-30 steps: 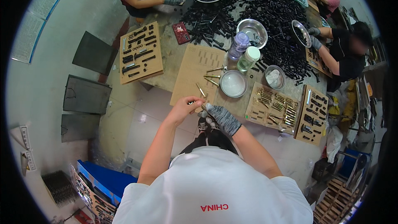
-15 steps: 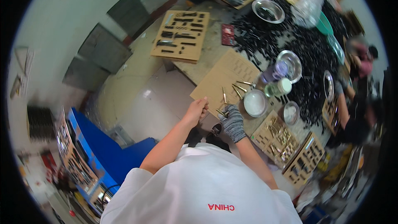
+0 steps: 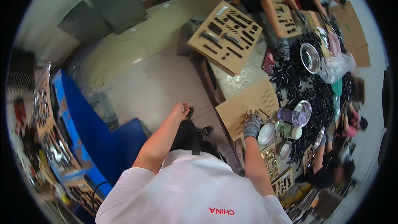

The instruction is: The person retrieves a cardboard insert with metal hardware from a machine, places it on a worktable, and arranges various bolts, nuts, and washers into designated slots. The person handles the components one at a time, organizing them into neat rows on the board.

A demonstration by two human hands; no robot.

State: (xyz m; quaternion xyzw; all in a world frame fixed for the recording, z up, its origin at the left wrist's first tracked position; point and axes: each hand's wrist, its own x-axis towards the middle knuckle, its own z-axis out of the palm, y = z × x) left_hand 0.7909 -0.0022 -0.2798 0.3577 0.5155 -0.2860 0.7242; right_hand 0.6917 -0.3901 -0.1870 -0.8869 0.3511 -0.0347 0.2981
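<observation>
My bare left hand (image 3: 181,111) is held out over the floor, left of the table, with its fingers curled closed. Whatever sits in them is too small to make out. On the table my right hand (image 3: 252,126), in a grey knitted glove, is closed at the brass-coloured rods (image 3: 264,113) on a brown cardboard sheet (image 3: 233,110). Its fingertips press together around rod ends, partly hidden by the glove. Printed outlines mark the sheet's far side. Right beside this hand stands a round bowl of white material (image 3: 266,134).
A purple-tinted jar (image 3: 290,117) and a green-tinted jar (image 3: 289,131) stand beside a metal bowl (image 3: 304,110). Black parts (image 3: 309,81) heap across the table. A filled board (image 3: 227,37) lies on the far corner. Another person's gloved hand (image 3: 282,49) reaches into the heap. Left is a blue panel (image 3: 93,128).
The view has turned left, so the table sits farther right. My hands have moved apart, the left out over the floor. The far person's gloved hand now reaches to the black parts.
</observation>
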